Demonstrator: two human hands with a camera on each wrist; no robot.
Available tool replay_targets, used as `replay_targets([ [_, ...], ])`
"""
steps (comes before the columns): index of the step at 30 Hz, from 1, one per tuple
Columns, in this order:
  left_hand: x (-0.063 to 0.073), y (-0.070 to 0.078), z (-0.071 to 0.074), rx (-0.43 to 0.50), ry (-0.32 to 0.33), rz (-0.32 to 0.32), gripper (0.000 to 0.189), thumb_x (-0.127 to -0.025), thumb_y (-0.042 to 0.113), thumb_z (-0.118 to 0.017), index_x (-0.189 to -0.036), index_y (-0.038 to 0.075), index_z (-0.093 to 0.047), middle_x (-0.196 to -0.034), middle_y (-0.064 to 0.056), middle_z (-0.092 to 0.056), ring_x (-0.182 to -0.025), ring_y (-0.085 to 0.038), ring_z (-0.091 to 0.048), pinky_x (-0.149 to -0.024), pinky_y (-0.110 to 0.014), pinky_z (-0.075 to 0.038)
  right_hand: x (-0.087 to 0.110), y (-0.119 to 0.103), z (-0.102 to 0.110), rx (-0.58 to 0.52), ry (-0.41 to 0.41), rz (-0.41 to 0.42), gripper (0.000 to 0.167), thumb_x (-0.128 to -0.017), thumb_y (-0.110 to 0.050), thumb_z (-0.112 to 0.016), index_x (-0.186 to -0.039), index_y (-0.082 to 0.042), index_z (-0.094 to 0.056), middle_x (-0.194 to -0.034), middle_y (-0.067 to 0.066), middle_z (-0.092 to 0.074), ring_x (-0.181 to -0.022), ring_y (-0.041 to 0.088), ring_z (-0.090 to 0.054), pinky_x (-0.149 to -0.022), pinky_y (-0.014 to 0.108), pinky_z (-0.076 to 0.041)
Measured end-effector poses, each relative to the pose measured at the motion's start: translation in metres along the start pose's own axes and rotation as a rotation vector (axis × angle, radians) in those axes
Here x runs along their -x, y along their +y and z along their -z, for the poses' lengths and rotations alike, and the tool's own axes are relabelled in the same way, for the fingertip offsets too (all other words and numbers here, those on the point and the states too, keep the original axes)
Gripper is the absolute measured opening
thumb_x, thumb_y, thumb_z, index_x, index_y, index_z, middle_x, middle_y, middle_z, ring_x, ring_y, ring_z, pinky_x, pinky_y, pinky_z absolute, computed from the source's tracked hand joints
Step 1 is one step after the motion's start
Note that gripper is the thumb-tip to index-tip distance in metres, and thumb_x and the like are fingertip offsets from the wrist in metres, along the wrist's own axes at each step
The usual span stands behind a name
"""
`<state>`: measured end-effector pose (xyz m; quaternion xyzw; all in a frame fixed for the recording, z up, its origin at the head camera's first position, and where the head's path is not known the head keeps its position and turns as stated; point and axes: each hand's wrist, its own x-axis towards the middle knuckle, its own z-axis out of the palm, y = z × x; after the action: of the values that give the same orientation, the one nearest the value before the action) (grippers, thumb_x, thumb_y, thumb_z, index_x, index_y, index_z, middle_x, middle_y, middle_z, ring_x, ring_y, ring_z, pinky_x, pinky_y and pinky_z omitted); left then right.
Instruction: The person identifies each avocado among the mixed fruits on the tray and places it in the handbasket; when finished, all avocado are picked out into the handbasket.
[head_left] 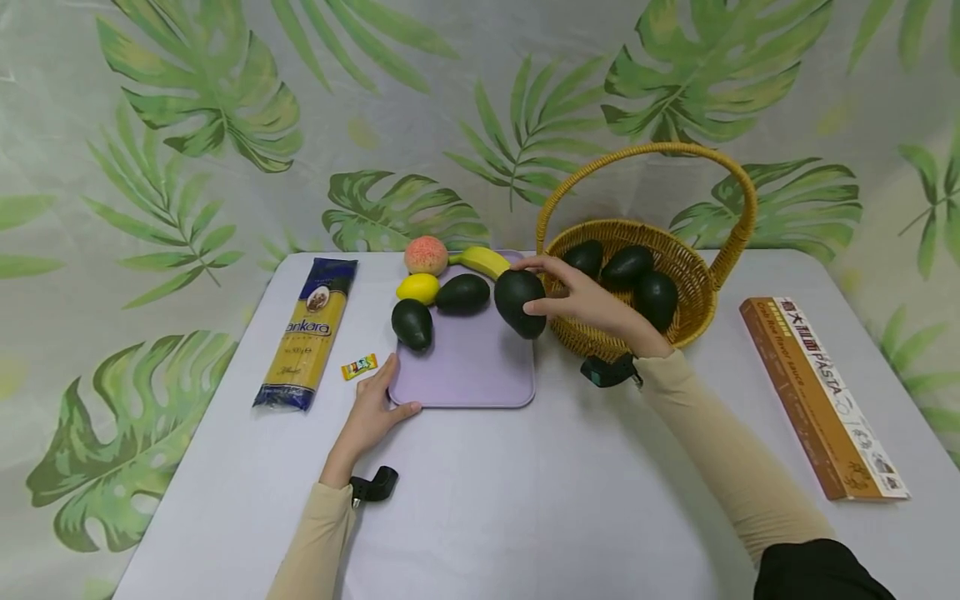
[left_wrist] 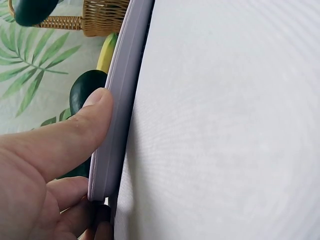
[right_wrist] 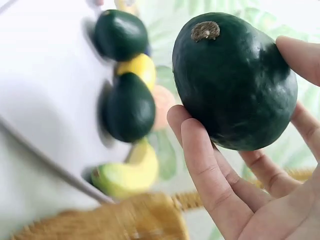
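Note:
My right hand (head_left: pixel 581 298) grips a dark green avocado (head_left: pixel 519 302) above the right side of a lilac tray (head_left: pixel 480 379). In the right wrist view its brown stem end (right_wrist: pixel 205 31) shows, with thumb and fingers round its sides. My left hand (head_left: pixel 372 411) holds the tray's near left corner; its thumb (left_wrist: pixel 100 102) lies along the front rim. On the tray are two more avocados (head_left: pixel 462 294), a lemon (head_left: pixel 417 288), a banana (head_left: pixel 482 262) and a peach (head_left: pixel 426 255) at the back. Several avocados (head_left: pixel 628 267) lie in a wicker basket (head_left: pixel 701 292) beside the tray.
The basket's tall handle (head_left: pixel 660 148) arches up behind my right hand. A pasta packet (head_left: pixel 309 333) and a small candy wrapper (head_left: pixel 359 367) lie left of the tray. At the far right is a long pasta box (head_left: pixel 821 400) on the white table (head_left: pixel 480 517).

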<state>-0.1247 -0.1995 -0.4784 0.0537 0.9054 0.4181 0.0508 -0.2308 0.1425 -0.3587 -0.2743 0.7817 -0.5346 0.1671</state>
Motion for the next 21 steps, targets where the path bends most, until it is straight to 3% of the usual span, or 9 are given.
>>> replay_targets([
  [4, 0.0, -0.001, 0.0, -0.001, 0.003, -0.003, 0.089, -0.085, 0.022, -0.073, -0.15, -0.002, -0.018, -0.156, -0.019, -0.016, -0.134, -0.037, -0.021, -0.11, -0.051, -0.02, 0.019, -0.003, 0.02, 0.0, 0.056, -0.063, 0.056, -0.091, -0.026, -0.067, -0.142, -0.023, -0.042, -0.14, 0.007, -0.034, -0.108, 0.032, -0.054, -0.086, 0.047, -0.048],
  [9, 0.0, -0.001, -0.001, 0.001, 0.009, -0.007, 0.089, -0.085, 0.021, -0.074, -0.15, -0.002, -0.018, -0.156, -0.019, -0.017, -0.134, -0.037, -0.021, -0.11, -0.051, -0.02, 0.036, 0.005, 0.043, 0.033, 0.141, -0.116, 0.055, -0.092, -0.026, -0.066, -0.141, -0.022, -0.042, -0.137, 0.01, -0.033, -0.095, 0.036, -0.057, -0.083, 0.049, -0.049],
  [12, 0.0, -0.002, -0.001, -0.001, 0.011, -0.013, 0.089, -0.084, 0.021, -0.074, -0.15, -0.003, -0.019, -0.155, -0.019, -0.018, -0.134, -0.037, -0.021, -0.11, -0.051, -0.02, 0.044, 0.012, 0.055, 0.038, 0.187, -0.156, 0.056, -0.093, -0.026, -0.064, -0.143, -0.021, -0.04, -0.141, 0.012, -0.031, -0.097, 0.032, -0.058, -0.083, 0.047, -0.051],
  [21, 0.001, -0.001, 0.001, 0.002, 0.001, -0.009, 0.089, -0.085, 0.021, -0.073, -0.15, -0.002, -0.018, -0.156, -0.019, -0.017, -0.133, -0.037, -0.021, -0.109, -0.052, -0.02, 0.058, 0.027, 0.069, 0.017, 0.273, -0.25, 0.06, -0.095, -0.026, -0.061, -0.147, -0.017, -0.033, -0.149, 0.016, -0.022, -0.105, 0.035, -0.054, -0.085, 0.043, -0.051],
])
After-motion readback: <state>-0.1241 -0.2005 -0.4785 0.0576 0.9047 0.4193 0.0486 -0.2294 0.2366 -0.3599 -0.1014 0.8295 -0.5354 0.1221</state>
